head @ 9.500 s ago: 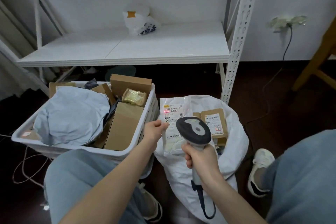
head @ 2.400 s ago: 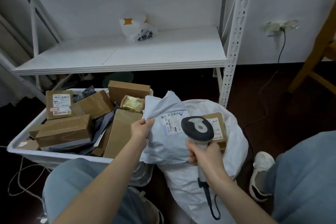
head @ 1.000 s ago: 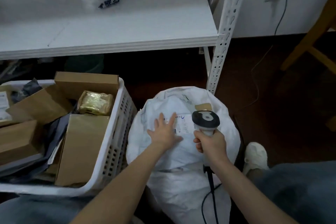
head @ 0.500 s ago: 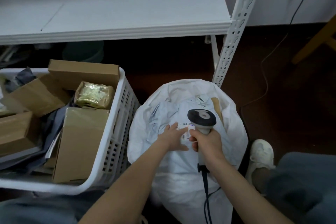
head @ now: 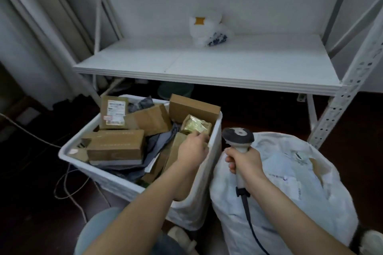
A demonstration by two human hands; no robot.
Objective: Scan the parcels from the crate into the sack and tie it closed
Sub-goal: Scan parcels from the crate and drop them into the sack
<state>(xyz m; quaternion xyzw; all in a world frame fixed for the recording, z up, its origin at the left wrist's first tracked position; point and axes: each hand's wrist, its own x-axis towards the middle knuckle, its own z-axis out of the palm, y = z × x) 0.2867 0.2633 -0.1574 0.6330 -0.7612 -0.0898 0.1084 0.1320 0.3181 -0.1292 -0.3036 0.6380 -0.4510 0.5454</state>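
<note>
The fingers (head: 202, 137) of my left hand (head: 192, 149) reach the lower edge of a gold packet (head: 196, 127) inside the crate (head: 216, 145). They are blurred, so I cannot tell if they already pinch it or only touch it. My right hand (head: 244, 160) is wrapped firmly around the handle of the scanner (head: 238, 138), which stands upright between the crate and the sack (head: 269, 209).

I judge the task to be somewhere in the middle. The sack already holds a pale mailer (head: 290, 172), and its mouth is open and not tied. Several cardboard boxes (head: 116, 145) and grey bags (head: 157, 147) wait in the crate.

For room: the crate wall seems to stand right against the sack, so each lift must go over this rim. The shelf (head: 207, 64) reaches over the far end of the crate, and its post (head: 339, 114) stands just beside the sack.
</note>
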